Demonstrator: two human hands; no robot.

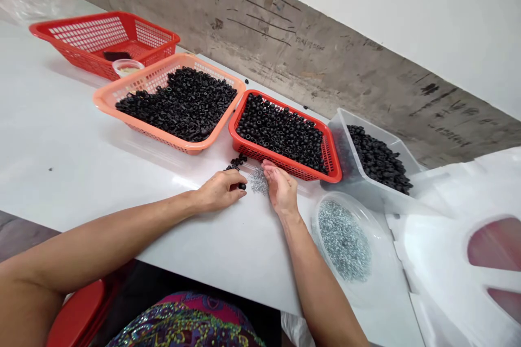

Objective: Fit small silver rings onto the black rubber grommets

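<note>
1. On bench point(228, 252), ctr: black part point(242, 186), pinched in L hand point(221, 191).
2. R hand point(281, 187) just beside small pile of metal bits point(256, 181), fingers bent; can't tell if pinching any.
3. Loose parts point(236, 162) nr L hand, in front of red basket point(335, 168).
4. Red basket, orange basket point(191, 146) to its L, clear bin point(349, 171) to its R: all w/ black parts.
5. R side of bench: clear tub point(376, 227) w/ metal bits.

Left hand point(222, 190) curled in pinch; right hand point(281, 187) loosely cupped; forearms point(313, 265) converging.
</note>
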